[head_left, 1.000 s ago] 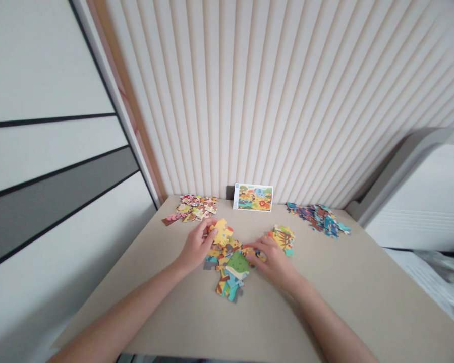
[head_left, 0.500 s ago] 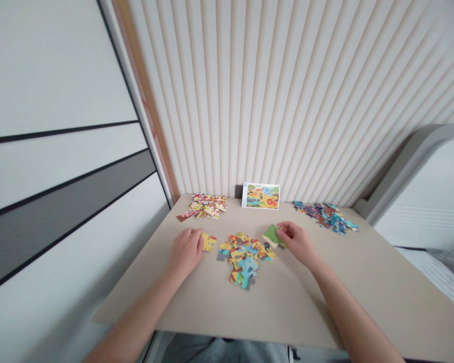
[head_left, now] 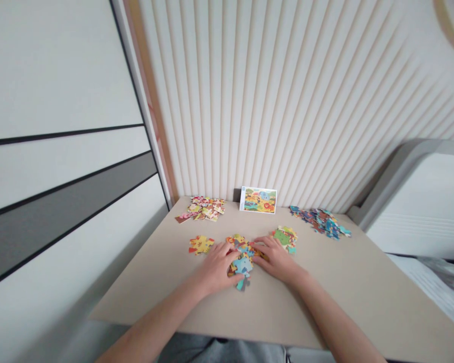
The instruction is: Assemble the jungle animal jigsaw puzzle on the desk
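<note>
A small heap of colourful puzzle pieces (head_left: pixel 242 258) lies in the middle of the beige table (head_left: pixel 325 297). My left hand (head_left: pixel 217 267) rests on the heap's left side with fingers spread flat over the pieces. My right hand (head_left: pixel 274 257) lies on the heap's right side, its fingers stretched out and touching the pieces. A yellow piece (head_left: pixel 200 244) lies alone to the left of my left hand. A green and orange group of pieces (head_left: pixel 285 237) lies just right of my right hand.
A reference picture card (head_left: pixel 258 199) leans against the ribbed wall at the table's back. A pile of reddish pieces (head_left: pixel 202 209) sits back left, and a pile of blue pieces (head_left: pixel 320 221) back right. A white appliance (head_left: pixel 419 201) stands to the right.
My left hand left the yellow piece and moved right onto the middle heap. My right hand put the green piece down at the right and came back to the heap.
</note>
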`<state>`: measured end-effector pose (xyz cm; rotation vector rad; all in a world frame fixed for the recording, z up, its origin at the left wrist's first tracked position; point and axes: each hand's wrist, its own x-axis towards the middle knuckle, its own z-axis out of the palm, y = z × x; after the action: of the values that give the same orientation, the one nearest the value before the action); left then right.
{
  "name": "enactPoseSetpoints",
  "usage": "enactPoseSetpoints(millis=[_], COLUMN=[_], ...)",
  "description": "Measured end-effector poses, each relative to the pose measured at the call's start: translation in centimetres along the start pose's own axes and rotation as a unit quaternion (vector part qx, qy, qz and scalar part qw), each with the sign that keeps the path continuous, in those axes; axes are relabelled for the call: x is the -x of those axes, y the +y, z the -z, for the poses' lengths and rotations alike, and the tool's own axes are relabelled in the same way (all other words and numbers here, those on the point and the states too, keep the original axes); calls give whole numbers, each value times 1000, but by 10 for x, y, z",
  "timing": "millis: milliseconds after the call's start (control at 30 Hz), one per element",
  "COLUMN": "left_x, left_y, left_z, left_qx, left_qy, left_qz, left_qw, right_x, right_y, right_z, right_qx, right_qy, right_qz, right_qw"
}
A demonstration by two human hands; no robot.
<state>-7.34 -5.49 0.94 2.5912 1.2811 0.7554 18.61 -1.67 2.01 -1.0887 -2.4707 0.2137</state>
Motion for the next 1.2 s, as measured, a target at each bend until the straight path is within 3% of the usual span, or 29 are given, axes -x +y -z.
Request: enactPoseSetpoints(millis=[233,333,433,533,633,733,833,900,1033,1200], left_x=[13,17,22,27,30,25,16,10,4,8], left_y=[-5,-22,-53,-82,-91,-75,-44,-26,-14,-20], left_z=[9,25,39,40,31,23,18,14,4,-2], left_qx=[116,207,252,121,-75,-126,-37,16,75,162], left_qy=[32,66,155,167,145,159,113,72,39,60], left_qz=[33,98,206,266,277,224,74,18,-4,16], left_qw=[992,971,933,941,947,953,990,997,996,985], right_x=[3,3,3,1,-2,-3,-2,0,-1,-9], right_y=[0,3,1,-5,-11,-12,-5,1,7,1], right_z=[5,4,2,1,-1,-3,-4,-4,-3,-4], right_qx=[-17,-24,-22,-17,-18,-51,-123,-171,-286,-490], right_qy=[-29,-27,-22,-17,-16,-3,7,16,49,44], right_qz=[8,7,1,1,10,1,-27,-66,-160,-192], right_qw=[999,999,1000,1000,1000,999,992,983,943,849])
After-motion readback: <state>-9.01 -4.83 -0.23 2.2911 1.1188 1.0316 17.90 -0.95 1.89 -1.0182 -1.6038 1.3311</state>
